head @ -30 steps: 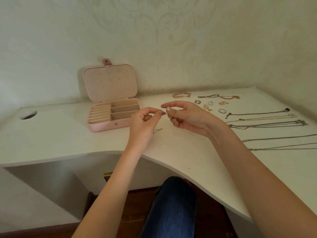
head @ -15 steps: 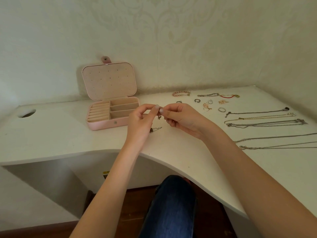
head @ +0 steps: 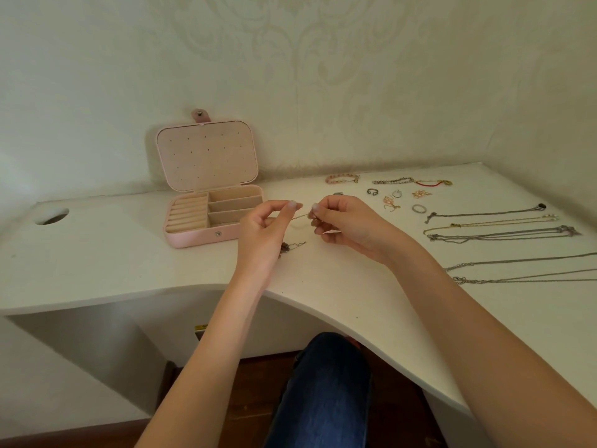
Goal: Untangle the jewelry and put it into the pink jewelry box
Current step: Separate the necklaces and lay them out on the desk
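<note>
Head view: left hand (head: 263, 226) and right hand (head: 344, 223) raised over white surface (head: 97, 253), each pinching one end of a thin chain (head: 300, 216) stretched between thumb and forefinger tips; chain tail (head: 292, 246) dangles below left hand. Pink jewelry box (head: 206, 202) sits open just left of the hands, compartments showing. Necklaces (head: 497, 234), rings and bracelets laid out to the right

I am at home, it seems, seated at my white desk (head: 97, 257) pushed into a corner, its round cable hole (head: 51, 216) to my left; cream wallpaper (head: 323, 76) with a faint damask pattern covers both walls, dark wooden floor (head: 255, 376) shows beneath, and my knee in blue jeans (head: 326, 392) sits under the curved edge
</note>
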Demonstrator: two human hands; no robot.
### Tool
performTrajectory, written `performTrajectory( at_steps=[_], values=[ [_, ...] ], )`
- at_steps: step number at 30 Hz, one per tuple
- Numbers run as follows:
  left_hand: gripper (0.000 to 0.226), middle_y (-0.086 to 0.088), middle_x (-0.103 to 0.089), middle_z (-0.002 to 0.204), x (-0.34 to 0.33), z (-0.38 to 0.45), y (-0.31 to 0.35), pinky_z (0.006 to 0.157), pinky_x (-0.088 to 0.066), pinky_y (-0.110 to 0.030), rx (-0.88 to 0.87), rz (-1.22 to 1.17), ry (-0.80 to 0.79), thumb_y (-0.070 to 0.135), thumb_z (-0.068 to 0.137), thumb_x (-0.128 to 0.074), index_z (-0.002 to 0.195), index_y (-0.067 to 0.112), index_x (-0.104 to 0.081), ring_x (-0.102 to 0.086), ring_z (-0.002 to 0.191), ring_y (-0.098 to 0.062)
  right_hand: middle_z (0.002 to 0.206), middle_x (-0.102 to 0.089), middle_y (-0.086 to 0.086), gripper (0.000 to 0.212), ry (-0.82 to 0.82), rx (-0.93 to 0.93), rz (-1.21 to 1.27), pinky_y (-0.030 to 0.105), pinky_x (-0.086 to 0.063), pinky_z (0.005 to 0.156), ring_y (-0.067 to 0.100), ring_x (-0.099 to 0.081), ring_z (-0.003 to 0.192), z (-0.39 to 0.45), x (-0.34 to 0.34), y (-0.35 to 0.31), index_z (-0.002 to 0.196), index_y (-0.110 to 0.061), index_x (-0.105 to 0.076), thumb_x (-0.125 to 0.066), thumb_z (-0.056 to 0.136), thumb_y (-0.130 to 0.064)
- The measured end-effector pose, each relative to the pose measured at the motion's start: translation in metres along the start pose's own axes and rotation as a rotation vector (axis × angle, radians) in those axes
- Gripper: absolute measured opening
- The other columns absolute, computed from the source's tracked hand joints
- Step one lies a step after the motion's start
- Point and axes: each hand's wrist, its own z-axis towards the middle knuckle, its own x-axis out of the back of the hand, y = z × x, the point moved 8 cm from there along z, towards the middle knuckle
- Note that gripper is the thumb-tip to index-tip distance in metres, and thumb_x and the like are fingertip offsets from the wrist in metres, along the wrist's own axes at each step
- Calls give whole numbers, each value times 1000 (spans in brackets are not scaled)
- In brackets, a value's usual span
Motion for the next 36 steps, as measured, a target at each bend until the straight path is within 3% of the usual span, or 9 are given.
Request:
performTrajectory(
  at_steps=[5, 11, 15, 19, 22, 24, 28, 32, 36],
  values=[
    [8, 13, -32, 38, -8, -4, 4, 41, -20, -18, -33, 73, -64, 24, 82, -70, 85, 17, -71, -22, 38, -5, 77, -55, 2, 23, 0, -37, 122, 22, -45, 61, 12, -55, 67, 0, -3, -3, 80, -12, -55, -45, 99, -20],
    [6, 10, -37, 43, -2, -2, 1, 42, -25, -18, -31, 125, 15, 18, 86, -64, 81, 18, -66, -29, 40, -4, 77, -53, 0, 32, -154, -206, 351, 24, -42, 62, 12, -53, 66, -6, -17, 5, 71, -16, -49, -40, 100, -27],
    [10, -6, -47, 61, -1, -1, 3, 46, -28, -20, -56, 135, 29, 20, 89, -60, 80, 22, -65, -36, 53, -14, 80, -54, 0, 38, -209, -215, 383, 22, -39, 61, 11, -52, 66, -8, -21, 2, 67, -18, -46, -38, 100, -34],
    [17, 4, -41, 49, -4, 0, 2, 43, -23, -21, -60, 133, 13, 19, 90, -58, 74, 21, -63, -30, 45, -10, 74, -59, -1, 35, -200, -189, 462, 17, -33, 49, 8, -48, 57, -6, -20, -1, 71, -17, -45, -37, 101, -33],
    [17, 2, -56, 60, -4, 0, 3, 45, -25, -18, -74, 147, 14, 20, 91, -57, 76, 18, -64, -37, 51, -12, 53, -35, -6, 35, -265, -220, 563, 18, -23, 46, 7, -28, 46, -7, -22, 0, 75, -16, -47, -36, 99, -40],
    [18, 15, -55, 51, -5, 0, 4, 43, -24, -17, -80, 153, 7, 20, 93, -55, 79, 14, -65, -35, 46, -6, 48, -25, -7, 38, -288, -217, 542, 19, -18, 46, 8, -19, 45, -8, -21, -1, 77, -15, -50, -41, 94, -48],
    [25, 12, -32, 38, -3, 0, 1, 44, -20, -25, -52, 125, 10, 28, 94, -53, 78, 14, -66, -26, 41, -7, 49, -32, -7, 30, -217, -165, 368, 18, -22, 47, 7, -26, 46, -6, -13, -1, 77, -15, -49, -48, 93, -41],
    [27, 12, -39, 37, -2, -1, 1, 46, -23, -26, -31, 116, -2, 31, 92, -54, 81, 9, -66, -29, 43, -10, 58, -51, -5, 29, -119, -134, 257, 17, -33, 47, 8, -39, 50, -4, -3, 1, 75, -16, -56, -50, 94, -37],
    [14, 2, -46, 46, 1, 1, 3, 48, -37, -32, -116, 279, 1, 24, 88, -60, 79, 16, -64, -40, 42, -15, 54, -50, -6, 27, 44, -69, 372, 16, -29, 42, 6, -38, 43, -1, 16, -8, 76, -16, -54, -49, 96, -33]
  ],
)
